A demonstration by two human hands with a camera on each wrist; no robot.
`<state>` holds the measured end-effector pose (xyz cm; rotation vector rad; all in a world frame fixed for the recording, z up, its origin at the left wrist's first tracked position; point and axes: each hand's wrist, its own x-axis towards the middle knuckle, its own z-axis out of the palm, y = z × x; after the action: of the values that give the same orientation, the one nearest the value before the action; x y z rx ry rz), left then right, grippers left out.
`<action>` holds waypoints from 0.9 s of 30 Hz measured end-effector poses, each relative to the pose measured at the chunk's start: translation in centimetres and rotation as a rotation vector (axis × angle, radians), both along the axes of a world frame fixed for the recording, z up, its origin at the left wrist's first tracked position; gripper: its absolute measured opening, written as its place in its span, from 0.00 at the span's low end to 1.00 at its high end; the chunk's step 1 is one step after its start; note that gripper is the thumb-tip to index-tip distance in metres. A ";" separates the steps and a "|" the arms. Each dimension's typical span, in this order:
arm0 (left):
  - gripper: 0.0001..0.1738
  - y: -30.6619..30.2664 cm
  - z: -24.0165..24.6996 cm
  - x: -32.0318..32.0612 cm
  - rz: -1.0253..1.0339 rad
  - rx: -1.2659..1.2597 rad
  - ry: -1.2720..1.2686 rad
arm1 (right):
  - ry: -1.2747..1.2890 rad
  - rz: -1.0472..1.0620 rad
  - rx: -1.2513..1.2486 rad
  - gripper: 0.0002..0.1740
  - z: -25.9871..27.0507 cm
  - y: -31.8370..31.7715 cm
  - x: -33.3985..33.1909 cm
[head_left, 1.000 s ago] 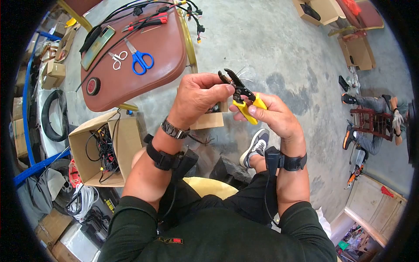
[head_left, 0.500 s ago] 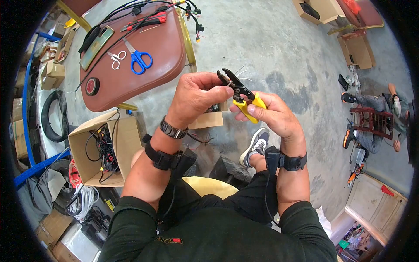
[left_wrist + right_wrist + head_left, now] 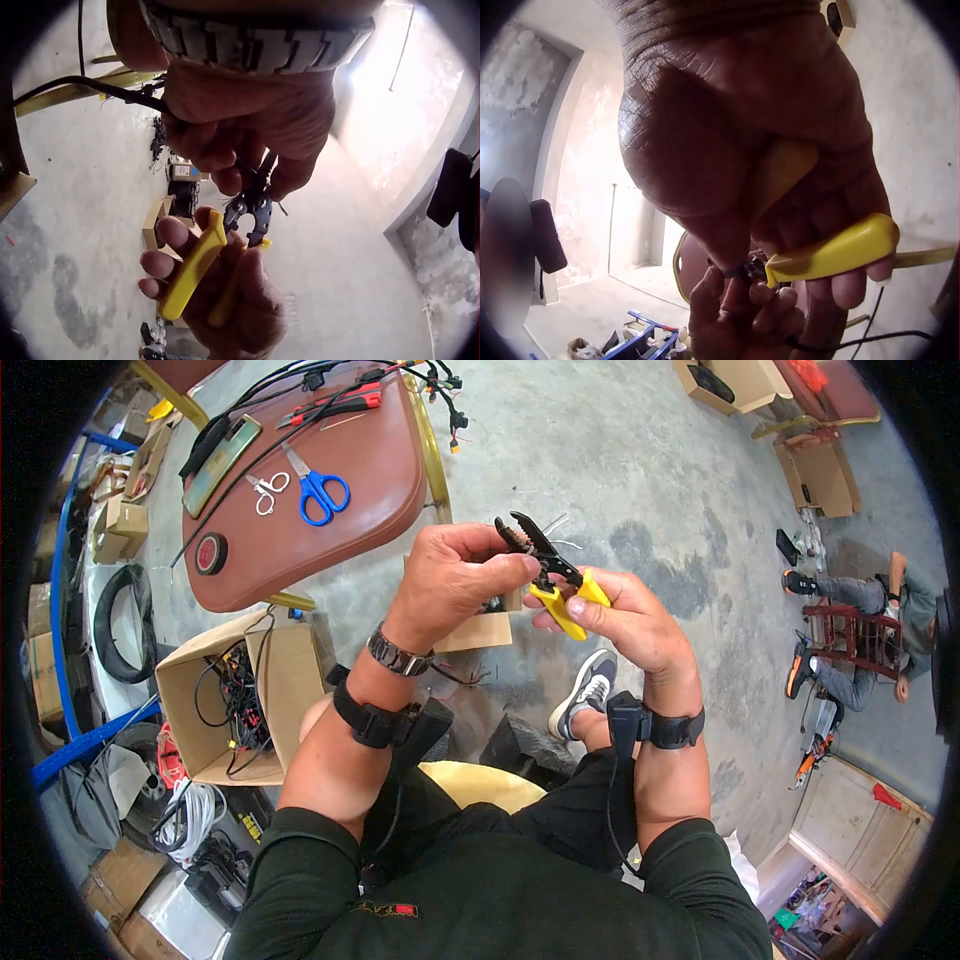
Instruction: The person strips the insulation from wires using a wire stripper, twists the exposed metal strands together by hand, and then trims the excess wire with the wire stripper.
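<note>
Both hands are raised just beside the brown chair [image 3: 270,582], on its right in the head view, and the yellow-handled pliers [image 3: 568,572] are between them. The right hand [image 3: 640,625] grasps the pliers by the handles; the left hand [image 3: 445,575] pinches a black cable [image 3: 112,88] at the black metal end. Below the chair stands an open cardboard box [image 3: 300,685] holding a tangle of dark cables [image 3: 240,705], a few with yellow or red ends. A smaller box [image 3: 485,636] is near the chair's lower right, mostly behind the left hand, its contents hard to make out. Well to the right of the chair, an open carton [image 3: 762,382] holds a black object [image 3: 710,382], cut off by the top edge; another carton [image 3: 838,492] just below it has a small dark item inside. On the chair lie a phone [image 3: 220,468], white scissors [image 3: 266,494], blue scissors [image 3: 322,502], a roll of tape [image 3: 211,553], a red-and-black tool [image 3: 352,403] and more black cables [image 3: 290,374], partly out of view. Fingers cover the cable's tip, and the wrist views are dim.
</note>
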<state>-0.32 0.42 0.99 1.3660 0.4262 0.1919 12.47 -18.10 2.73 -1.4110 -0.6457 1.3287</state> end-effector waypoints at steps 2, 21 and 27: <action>0.11 0.0 0.0 0.0 -0.004 -0.007 -0.005 | 0.010 -0.009 0.010 0.20 0.1 0.0 -0.1; 0.09 -0.2 0.4 -0.2 -0.009 0.017 -0.036 | -0.047 -0.061 -0.039 0.14 0.2 -0.2 0.0; 0.08 0.0 0.0 -0.2 0.005 -0.038 -0.037 | -0.109 -0.071 -0.104 0.11 0.8 0.2 -0.5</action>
<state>-0.53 0.40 0.95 1.3222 0.4005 0.2125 12.02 -17.95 3.54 -1.5853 -0.5996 1.2518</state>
